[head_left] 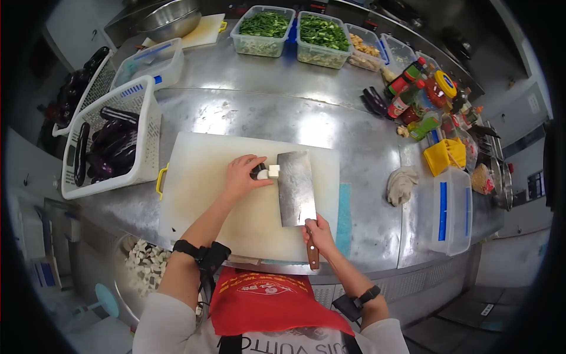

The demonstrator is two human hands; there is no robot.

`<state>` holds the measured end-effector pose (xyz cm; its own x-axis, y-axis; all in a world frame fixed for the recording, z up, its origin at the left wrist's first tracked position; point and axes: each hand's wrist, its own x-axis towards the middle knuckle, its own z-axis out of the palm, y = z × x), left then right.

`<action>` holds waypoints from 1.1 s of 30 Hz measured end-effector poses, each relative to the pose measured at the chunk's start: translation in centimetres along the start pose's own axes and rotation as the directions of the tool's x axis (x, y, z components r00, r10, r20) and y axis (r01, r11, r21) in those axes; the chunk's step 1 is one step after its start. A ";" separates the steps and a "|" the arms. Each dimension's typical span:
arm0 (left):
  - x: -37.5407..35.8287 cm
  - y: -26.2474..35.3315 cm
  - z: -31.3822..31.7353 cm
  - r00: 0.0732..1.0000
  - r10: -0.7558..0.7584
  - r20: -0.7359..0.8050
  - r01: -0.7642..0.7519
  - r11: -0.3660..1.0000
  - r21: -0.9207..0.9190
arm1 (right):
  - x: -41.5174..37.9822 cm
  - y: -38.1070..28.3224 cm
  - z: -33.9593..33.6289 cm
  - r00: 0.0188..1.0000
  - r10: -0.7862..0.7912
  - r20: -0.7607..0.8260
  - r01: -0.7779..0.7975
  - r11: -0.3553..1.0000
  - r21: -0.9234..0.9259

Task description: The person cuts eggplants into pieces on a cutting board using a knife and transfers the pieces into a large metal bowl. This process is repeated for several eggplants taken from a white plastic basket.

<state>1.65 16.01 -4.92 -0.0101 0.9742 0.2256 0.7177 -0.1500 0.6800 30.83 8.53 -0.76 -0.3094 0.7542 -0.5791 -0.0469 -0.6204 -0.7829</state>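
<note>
A cleaver with a wide steel blade and wooden handle is gripped in my right hand. Its blade lies over the white cutting board, just right of some cut eggplant. My left hand is closed around a short dark-skinned eggplant chunk, its thumb and fingers on either side. White eggplant cubes sit against the chunk, between my left fingertips and the blade. Part of the chunk is hidden under my left hand.
A white basket of whole eggplants stands left of the board. Below it is a bowl of diced eggplant. Tubs of chopped greens line the back. Bottles, a cloth and a clear container are right.
</note>
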 end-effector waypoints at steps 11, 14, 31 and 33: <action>-9.3 4.1 -0.8 0.870 -0.121 -0.478 0.206 0.970 0.131 | -0.5 2.2 7.0 0.933 0.110 0.343 -0.017 0.965 -0.263; -13.9 3.2 -3.3 0.735 -0.239 -0.634 0.341 0.939 0.041 | -1.3 3.0 9.8 0.866 0.169 0.470 0.021 0.928 -0.372; -41.1 -7.4 -23.8 -0.119 -0.455 -0.883 0.586 0.685 -0.432 | -0.9 0.8 14.6 0.794 0.059 0.606 0.360 0.757 -0.545; -34.2 -6.2 -23.7 0.005 -0.515 -0.857 0.320 0.813 -0.486 | -1.4 -0.3 12.2 0.796 -0.167 0.582 0.553 0.590 -0.587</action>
<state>-18.99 -20.39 -0.34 -0.9664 -0.0631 0.2492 0.2416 0.1079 0.9643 19.65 5.07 3.05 -0.7909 0.5791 -0.1977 0.3590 0.1775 -0.9163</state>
